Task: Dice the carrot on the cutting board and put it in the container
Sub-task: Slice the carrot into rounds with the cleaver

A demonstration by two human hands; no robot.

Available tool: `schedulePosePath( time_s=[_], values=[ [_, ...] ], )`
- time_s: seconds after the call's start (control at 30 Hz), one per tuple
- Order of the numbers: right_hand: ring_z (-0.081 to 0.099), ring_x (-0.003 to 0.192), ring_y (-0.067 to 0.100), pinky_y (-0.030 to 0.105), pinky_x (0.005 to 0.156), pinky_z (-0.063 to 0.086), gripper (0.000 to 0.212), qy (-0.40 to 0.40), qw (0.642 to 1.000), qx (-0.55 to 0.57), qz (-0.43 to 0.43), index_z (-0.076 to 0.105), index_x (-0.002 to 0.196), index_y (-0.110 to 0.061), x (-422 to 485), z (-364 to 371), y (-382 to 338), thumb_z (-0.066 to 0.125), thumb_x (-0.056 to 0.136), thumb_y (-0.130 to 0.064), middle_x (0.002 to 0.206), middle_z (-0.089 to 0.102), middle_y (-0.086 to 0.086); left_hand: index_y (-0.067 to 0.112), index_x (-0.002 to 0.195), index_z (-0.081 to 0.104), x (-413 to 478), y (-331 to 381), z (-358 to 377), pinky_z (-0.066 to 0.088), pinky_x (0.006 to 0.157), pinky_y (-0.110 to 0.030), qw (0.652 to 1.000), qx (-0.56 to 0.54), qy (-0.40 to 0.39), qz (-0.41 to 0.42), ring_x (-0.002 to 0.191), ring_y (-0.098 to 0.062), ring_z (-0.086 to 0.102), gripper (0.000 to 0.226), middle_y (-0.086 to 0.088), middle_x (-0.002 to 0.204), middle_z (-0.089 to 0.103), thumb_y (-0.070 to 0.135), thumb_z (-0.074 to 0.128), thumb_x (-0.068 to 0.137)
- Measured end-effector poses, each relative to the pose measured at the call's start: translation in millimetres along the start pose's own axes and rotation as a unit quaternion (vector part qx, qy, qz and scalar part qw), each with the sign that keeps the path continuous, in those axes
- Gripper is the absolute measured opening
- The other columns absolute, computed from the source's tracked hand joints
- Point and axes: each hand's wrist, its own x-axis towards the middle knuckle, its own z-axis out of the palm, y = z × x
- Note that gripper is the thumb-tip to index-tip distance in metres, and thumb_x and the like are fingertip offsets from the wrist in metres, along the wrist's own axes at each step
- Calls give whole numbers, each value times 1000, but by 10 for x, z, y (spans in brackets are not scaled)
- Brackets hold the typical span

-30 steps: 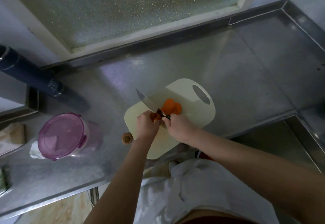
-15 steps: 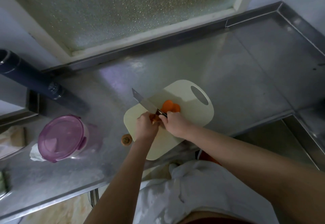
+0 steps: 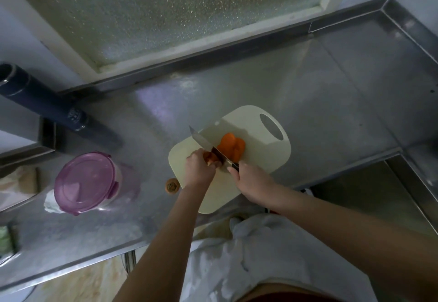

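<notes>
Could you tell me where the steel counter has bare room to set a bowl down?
Bare stainless steel counter lies right of the cream cutting board, toward the corner, and behind it. The left is crowded: purple-lidded round container, dark blue cylinder.

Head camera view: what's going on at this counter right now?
A person is slicing a carrot on the cutting board. The left hand holds the uncut piece; the right hand grips the knife, blade across the carrot. Cut slices lie on the board beyond the blade. The container stands to the left on the counter, purple lid on.
</notes>
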Motion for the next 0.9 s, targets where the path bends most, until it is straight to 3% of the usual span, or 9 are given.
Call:
schedulePosePath(
  time_s=[0.4, 0.6, 0.73, 0.9],
  values=[
    [59, 89, 32, 34, 68, 40, 41, 15, 1000, 13, 3, 52, 104, -5, 156, 68, -95, 31, 100, -40, 95, 60, 15, 8, 97, 63, 74, -61, -85, 37, 68, -25, 1000, -1, 18, -16, 83, -21, 55, 26, -7, 91, 64, 20, 73, 76],
    [61, 87, 35, 35, 66, 41, 40, 16, 1000, 18, -13, 51, 107, -3, 259, 92, -280, 32, 101, -37, 96, 61, 17, 5, 97, 62, 13, -61, -82, 36, 68, -24, 999, -10, 31, -5, 84, -23, 56, 21, -11, 92, 63, 12, 68, 78],
    [60, 91, 37, 37, 73, 45, 44, -6, 998, 58, 3, 54, 107, 0, 333, 36, -129, 31, 101, -37, 99, 63, 22, 6, 93, 62, 20, -87, -71, 40, 70, -27, 999, -13, 31, -1, 85, -25, 57, 23, -9, 91, 63, 17, 72, 76],
    [48, 73, 23, 30, 71, 35, 36, -17, 993, 114, 15, 47, 81, -10, 430, -61, -17, 33, 101, -36, 79, 51, 10, 8, 86, 60, 6, -84, -84, 36, 66, -25, 999, -17, 36, 8, 76, -19, 52, 19, -5, 83, 58, 16, 73, 75]
  ],
)
